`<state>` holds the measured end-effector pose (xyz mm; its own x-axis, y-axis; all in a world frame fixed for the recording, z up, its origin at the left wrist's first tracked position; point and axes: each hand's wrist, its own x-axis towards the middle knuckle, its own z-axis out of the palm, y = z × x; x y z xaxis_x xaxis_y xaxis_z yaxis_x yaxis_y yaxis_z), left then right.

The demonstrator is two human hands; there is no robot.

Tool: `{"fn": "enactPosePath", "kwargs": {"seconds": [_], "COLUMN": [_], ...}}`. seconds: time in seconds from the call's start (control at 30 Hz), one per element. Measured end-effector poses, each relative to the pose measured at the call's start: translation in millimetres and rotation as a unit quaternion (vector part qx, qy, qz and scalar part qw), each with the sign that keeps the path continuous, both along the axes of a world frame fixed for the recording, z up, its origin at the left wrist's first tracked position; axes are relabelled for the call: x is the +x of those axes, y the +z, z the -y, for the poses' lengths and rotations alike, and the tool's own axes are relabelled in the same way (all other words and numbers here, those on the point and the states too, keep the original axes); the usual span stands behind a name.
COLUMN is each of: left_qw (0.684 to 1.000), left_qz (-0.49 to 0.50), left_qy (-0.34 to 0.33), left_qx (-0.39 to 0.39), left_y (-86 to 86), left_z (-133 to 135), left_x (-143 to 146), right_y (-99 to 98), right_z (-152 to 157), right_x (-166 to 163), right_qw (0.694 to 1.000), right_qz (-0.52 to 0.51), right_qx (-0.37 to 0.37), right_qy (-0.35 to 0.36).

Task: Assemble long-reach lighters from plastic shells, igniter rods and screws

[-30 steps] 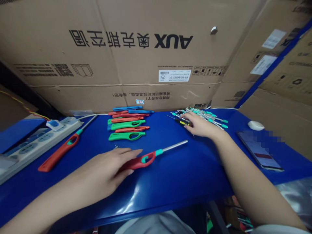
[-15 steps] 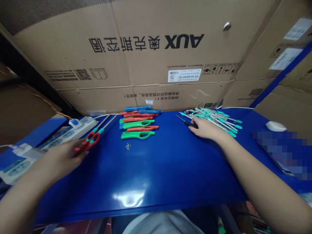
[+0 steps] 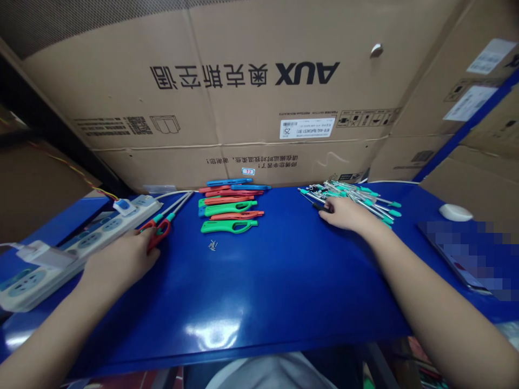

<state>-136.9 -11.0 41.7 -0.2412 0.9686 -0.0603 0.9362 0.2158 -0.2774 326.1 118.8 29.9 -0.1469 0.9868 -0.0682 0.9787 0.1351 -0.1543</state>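
Blue table (image 3: 284, 281); left hand (image 3: 127, 254) at 2 red lighters (image 3: 154, 239), grip unclear.

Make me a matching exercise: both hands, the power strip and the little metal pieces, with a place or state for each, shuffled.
1. Left hand
2. Right hand
3. Power strip
4. Little metal pieces

A. Has plugs in it
B. On the near side of the green handles
C. Holding a screwdriver
D. At the red lighters

Pairs: 1-D, 2-C, 3-A, 4-B

left hand (image 3: 121, 256) around red lighter (image 3: 163, 236) | right hand (image 3: 344, 213) gripping screwdriver (image 3: 319, 207) | metal bits (image 3: 213, 246) near green handle (image 3: 219, 226)
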Motion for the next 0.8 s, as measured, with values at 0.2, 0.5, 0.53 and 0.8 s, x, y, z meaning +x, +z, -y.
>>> {"fn": "enactPosePath", "kwargs": {"seconds": [0.2,0.5,0.53,0.8], "left_qw": [1.000,1.000,0.999,0.972], "left_qz": [-0.007,0.006,0.007,0.064], "left_qy": [-0.002,-0.001,-0.005,-0.160], "left_qx": [0.001,0.030,0.037,0.156], "left_y": [12.3,9.7,10.3,30.2], "left_z": [2,-4,-5,-43], "left_x": [9,-1,-1,31], "right_y": [2.8,5.3,5.9,5.6], "right_z": [1,1,1,3], "right_x": [4,5,5,4], "right_qw": [1.000,0.998,0.998,0.998], "right_qz": [0.015,0.039,0.042,0.032], "right_qx": [0.009,0.015,0.015,0.047], "right_qy": [-0.020,-0.050,-0.050,-0.041]}}
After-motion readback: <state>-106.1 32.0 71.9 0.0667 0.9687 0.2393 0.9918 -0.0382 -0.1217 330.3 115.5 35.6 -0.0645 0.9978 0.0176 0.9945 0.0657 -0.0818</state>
